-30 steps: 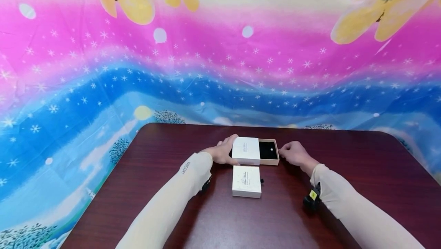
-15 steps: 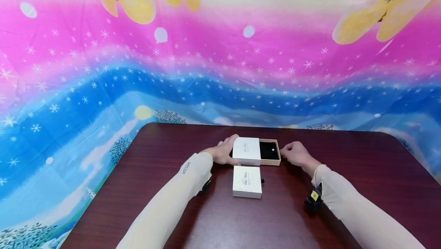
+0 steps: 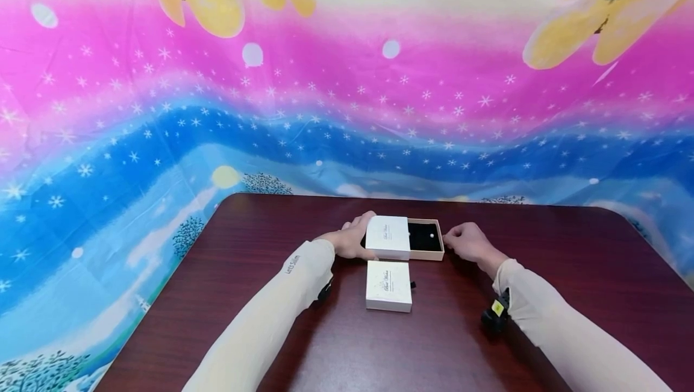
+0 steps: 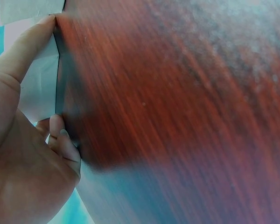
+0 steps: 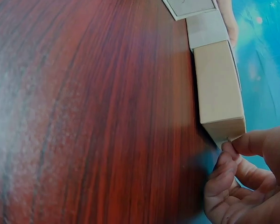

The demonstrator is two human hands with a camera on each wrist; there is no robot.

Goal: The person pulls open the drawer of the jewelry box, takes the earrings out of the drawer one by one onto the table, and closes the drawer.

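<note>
On the table a white slide-out jewelry box lies in the head view, its drawer point(image 3: 428, 255) drawn partway out to the right of the printed sleeve point(image 3: 387, 235). A black pad point(image 3: 420, 240) with a small pearl-like dot lines the drawer. My left hand point(image 3: 351, 239) grips the sleeve at its left end, thumb along the near side in the left wrist view. At the drawer's right end, my right hand point(image 3: 467, 242) pinches a small pull tab between thumb and fingertips; the tab is mostly hidden. The right wrist view shows the drawer's tan side wall point(image 5: 218, 84).
A second white box point(image 3: 388, 283), closed, lies just in front of the first one, with a short black tab point(image 3: 413, 285) on its right side. The dark reddish wood table point(image 3: 390, 350) extends around both. A colourful printed cloth point(image 3: 325, 91) hangs behind the table.
My right hand has moved slightly to the right, and the drawer has slid a little further out of the sleeve. The left hand holds its place on the sleeve.
</note>
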